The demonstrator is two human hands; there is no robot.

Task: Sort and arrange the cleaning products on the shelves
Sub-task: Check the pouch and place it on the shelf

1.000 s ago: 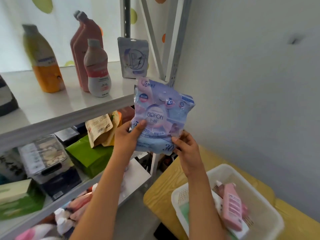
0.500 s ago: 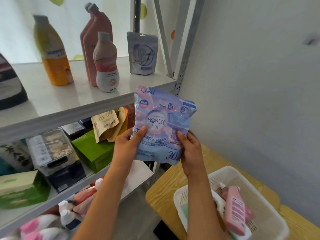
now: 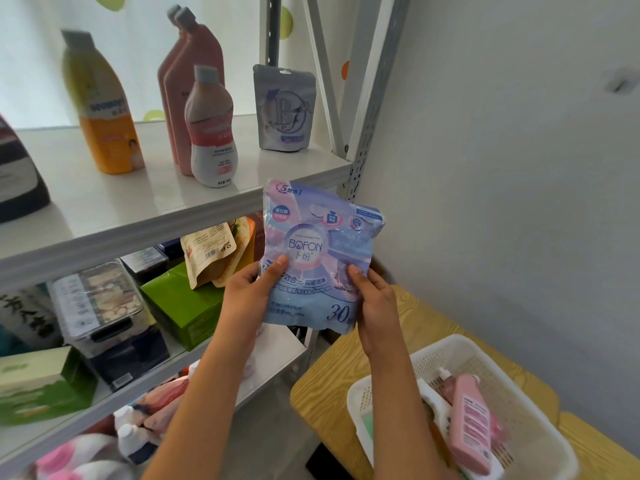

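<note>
From my seat at the feed, I log the top shelf [image 3: 145, 209] first, at ten o'clock: a yellow bottle [image 3: 102, 109], two tall pink bottles [image 3: 194, 74] one behind the other, and a shorter pink-and-white bottle [image 3: 212, 129] stand upright in a loose row, labels outward, which I judge is the sorted arrangement. At twelve o'clock on the same shelf a grey pouch [image 3: 284, 109] stands alone near the upright post; I take the bare patch in front of it as the likely slot for a second pouch, like beside like. At center, the BOFON pouch [image 3: 320, 254] is in the air just in front of the shelf edge, upright, print toward me. My left hand [image 3: 247, 292] pinches its lower left edge, thumb across the front. My right hand [image 3: 375, 303] grips the lower right edge, thumb on the front too. I judge the two-handed hold keeps the soft bag flat and readable. Appearance: glossy film in pink, lilac and pale blue, a round white logo in the middle, small badges along the top, a large "30" at the lower right; the surface crinkles and looks lightly filled. At five o'clock the white basket [image 3: 446, 351] sits on a wooden table [image 3: 426, 327] and holds a pink bottle [image 3: 472, 424], so more items remain.
</note>
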